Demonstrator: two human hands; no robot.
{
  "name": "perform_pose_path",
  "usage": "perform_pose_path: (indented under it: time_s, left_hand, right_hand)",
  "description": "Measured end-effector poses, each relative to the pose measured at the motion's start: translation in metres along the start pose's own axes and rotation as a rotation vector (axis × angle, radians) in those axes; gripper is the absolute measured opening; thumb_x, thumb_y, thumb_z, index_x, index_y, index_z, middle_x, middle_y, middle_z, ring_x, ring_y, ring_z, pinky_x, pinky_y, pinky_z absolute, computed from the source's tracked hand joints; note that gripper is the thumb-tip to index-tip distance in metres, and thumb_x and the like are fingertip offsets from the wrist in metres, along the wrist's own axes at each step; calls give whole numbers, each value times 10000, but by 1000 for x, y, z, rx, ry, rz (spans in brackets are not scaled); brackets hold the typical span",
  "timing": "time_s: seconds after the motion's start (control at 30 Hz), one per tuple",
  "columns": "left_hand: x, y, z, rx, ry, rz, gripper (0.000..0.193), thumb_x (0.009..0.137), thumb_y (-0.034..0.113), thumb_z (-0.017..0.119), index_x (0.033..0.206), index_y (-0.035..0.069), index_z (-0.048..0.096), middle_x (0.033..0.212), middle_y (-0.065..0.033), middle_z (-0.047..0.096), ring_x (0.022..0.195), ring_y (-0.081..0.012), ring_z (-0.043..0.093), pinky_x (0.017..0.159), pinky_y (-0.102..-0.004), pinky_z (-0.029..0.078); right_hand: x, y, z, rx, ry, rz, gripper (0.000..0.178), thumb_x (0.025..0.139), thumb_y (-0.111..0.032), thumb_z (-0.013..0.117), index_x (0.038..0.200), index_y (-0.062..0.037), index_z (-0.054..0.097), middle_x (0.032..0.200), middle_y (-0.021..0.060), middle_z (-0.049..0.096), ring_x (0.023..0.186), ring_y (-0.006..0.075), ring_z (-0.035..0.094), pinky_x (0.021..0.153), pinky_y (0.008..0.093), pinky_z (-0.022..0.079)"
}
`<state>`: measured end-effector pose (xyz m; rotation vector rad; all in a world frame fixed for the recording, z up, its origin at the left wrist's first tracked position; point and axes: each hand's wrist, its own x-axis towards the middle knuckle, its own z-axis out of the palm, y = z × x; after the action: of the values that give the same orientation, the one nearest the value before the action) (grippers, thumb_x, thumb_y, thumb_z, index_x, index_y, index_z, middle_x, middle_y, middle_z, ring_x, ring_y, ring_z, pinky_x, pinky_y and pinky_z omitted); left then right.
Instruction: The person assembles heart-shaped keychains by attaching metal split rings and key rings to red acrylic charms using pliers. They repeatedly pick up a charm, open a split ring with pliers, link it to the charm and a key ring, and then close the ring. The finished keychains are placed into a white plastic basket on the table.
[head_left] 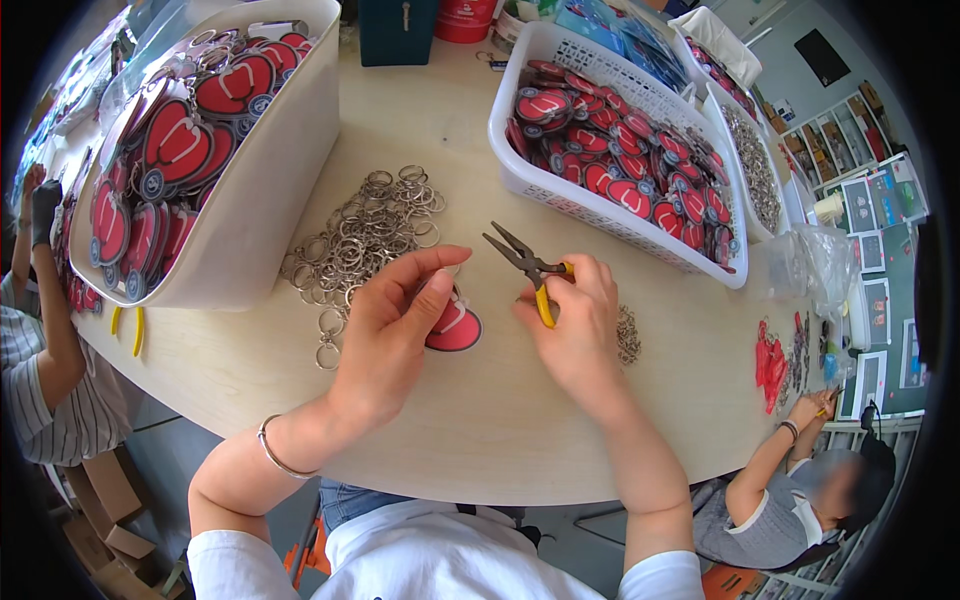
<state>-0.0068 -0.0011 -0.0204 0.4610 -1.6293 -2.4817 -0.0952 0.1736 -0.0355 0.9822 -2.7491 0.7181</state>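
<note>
The right grip (578, 318) is clamped on needle-nose pliers (537, 268), and I cannot tell if the left grip (392, 322) holds the red pendant (456, 330) beneath it, probably light, stiff, best taken by its edges.

Consisted of a pale wood-grain tabletop (480, 450), curved along the near edge. Bore a tall white plastic bin (272, 180) at the left, plus yellow tool handles (138, 330) by its near end. Carried a loose heap of silver split key rings (365, 232) just beside that bin. Supported a perforated white plastic basket (580, 204) toward the far right, set at a slant, and a small pile of silver metal links (629, 338) nearer the front edge. Held a dark teal box (397, 35) and a red tub (464, 20) side by side at the far end. Bore red strips (769, 366) at the right, near a clear plastic bag (826, 270).
</note>
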Motion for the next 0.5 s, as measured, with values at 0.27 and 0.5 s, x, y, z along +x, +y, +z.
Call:
perform_pose_path:
  time_s: [0.27,0.5]
  left_hand:
    - [-3,10,2,242,-207,-210,241,961,173,580,1136,12,618,761,46,548,645,-21,485,557,-185,425]
    - [-3,3,2,216,-291,-126,175,886,131,665,965,-24,688,761,-6,581,694,-70,503,609,-241,425]
  right_hand:
    - [-2,5,-1,132,46,-93,187,698,-65,767,787,-8,613,1030,117,531,946,304,495,823,427,372]
    - [-4,-21,-24,179,116,-347,224,645,-61,782,723,-8,578,1027,99,532,897,286,490,764,420,367]
